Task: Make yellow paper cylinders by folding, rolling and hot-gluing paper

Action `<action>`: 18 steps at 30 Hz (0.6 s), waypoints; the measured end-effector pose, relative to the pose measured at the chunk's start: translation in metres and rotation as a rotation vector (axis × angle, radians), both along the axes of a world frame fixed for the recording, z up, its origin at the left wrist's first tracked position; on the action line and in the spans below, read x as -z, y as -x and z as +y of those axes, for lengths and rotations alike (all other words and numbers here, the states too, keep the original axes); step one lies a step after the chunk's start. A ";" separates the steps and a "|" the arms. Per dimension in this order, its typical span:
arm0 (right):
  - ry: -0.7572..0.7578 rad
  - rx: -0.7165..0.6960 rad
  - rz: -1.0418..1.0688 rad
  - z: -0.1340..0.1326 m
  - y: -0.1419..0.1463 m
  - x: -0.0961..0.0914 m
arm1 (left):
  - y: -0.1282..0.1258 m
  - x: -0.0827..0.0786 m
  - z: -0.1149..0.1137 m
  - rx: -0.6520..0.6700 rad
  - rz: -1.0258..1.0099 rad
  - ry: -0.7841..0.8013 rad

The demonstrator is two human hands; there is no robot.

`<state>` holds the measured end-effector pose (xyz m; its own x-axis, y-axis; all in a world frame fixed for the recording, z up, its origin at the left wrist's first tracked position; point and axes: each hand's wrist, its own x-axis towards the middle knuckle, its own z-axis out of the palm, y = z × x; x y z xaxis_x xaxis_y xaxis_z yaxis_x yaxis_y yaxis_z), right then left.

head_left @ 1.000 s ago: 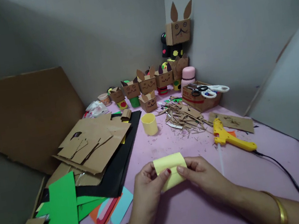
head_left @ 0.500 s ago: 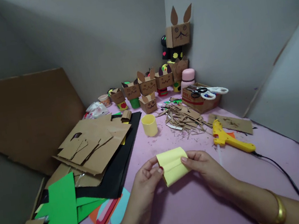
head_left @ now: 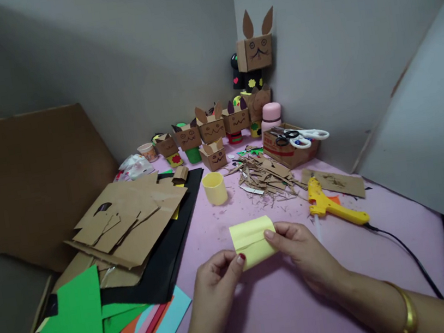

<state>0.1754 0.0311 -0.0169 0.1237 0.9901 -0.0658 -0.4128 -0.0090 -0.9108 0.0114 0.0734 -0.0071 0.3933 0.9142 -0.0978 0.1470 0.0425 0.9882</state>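
Note:
A piece of yellow paper [head_left: 252, 235], rolled into a flattened tube with its overlapping edge facing up, is held above the pink table [head_left: 275, 313]. My left hand [head_left: 217, 283] pinches its lower left end between thumb and fingers. At the right end, my right hand [head_left: 299, 246] grips it, thumb pressed on the overlap and fingers behind. Beyond the hands stands a pale yellow paper ring [head_left: 214, 188]. A yellow hot glue gun [head_left: 335, 208] lies to the right of my right hand, its black cord trailing forward.
Cardboard scraps [head_left: 266, 174] are heaped mid-table. Scissors [head_left: 303, 137] rest on a carton [head_left: 286, 152] beside a pink bottle [head_left: 271, 115]. Cardboard animal figures [head_left: 210, 127] line the back. Cardboard sheets [head_left: 130, 218] and green paper [head_left: 78, 319] are piled at left.
My left thumb and fingers have shifted lower on the paper's left end, and the paper has turned slightly. The whole view has swung a little to the right.

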 end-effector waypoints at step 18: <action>-0.017 0.314 0.156 0.014 -0.014 -0.004 | 0.009 0.013 0.018 -0.225 0.014 -0.166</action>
